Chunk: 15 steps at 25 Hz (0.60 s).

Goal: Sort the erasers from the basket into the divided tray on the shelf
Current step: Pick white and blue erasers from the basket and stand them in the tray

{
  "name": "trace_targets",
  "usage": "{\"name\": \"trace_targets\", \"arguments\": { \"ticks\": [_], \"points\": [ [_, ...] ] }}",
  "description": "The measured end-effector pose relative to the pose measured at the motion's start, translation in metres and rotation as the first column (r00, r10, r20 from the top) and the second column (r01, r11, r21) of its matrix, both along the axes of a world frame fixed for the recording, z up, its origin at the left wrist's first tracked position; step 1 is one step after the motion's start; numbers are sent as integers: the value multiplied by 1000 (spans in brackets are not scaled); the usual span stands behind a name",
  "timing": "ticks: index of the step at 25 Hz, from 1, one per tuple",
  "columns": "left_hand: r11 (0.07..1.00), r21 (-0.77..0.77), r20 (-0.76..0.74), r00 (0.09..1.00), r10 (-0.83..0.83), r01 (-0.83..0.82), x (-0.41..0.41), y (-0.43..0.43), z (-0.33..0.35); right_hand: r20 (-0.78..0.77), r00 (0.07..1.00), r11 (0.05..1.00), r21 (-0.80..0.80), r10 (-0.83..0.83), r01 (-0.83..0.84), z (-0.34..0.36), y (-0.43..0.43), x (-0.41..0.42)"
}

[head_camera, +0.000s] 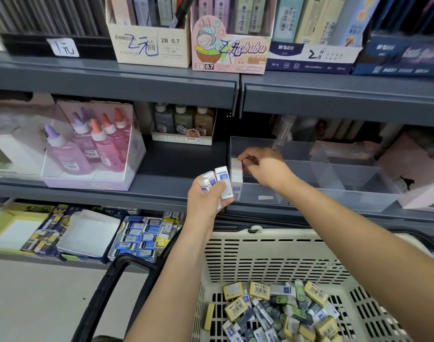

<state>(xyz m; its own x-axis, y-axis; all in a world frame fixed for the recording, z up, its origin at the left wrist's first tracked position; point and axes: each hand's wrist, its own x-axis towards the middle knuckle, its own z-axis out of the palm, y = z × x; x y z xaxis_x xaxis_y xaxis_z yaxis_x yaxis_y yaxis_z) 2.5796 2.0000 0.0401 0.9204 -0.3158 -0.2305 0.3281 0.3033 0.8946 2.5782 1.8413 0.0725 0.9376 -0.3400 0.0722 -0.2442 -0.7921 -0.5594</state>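
My left hand grips a bunch of white erasers with blue sleeves just in front of the shelf edge. My right hand reaches into the leftmost compartment of the clear divided tray and pinches a white eraser against a row of white erasers standing at the tray's left wall. Below, the cream basket holds several loose erasers in yellow, blue-white and green wrappers.
A grey shelf carries a clear box of glue bottles to the left and a pink box to the right of the tray. Lower shelf boxes of erasers sit left of the basket's black handle.
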Motion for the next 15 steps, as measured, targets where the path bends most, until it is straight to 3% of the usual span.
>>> {"name": "trace_targets", "arguments": {
  "ticks": [4,7,11,15],
  "points": [
    [1000,-25,25,1000,13,-12,-1,2,2,81,996,998,-59,36,-31,13,5,-12],
    [999,-14,74,996,-39,40,-3,3,1,147,986,988,122,75,-93,24,21,-30],
    [985,-49,154,976,-155,164,-10,1,2,79,992,980,165,96,-108,33,29,-42],
    [971,-133,145,973,-181,200,-10,3,3,108,990,874,467,92,-132,43,21,-49]
  ]
}}
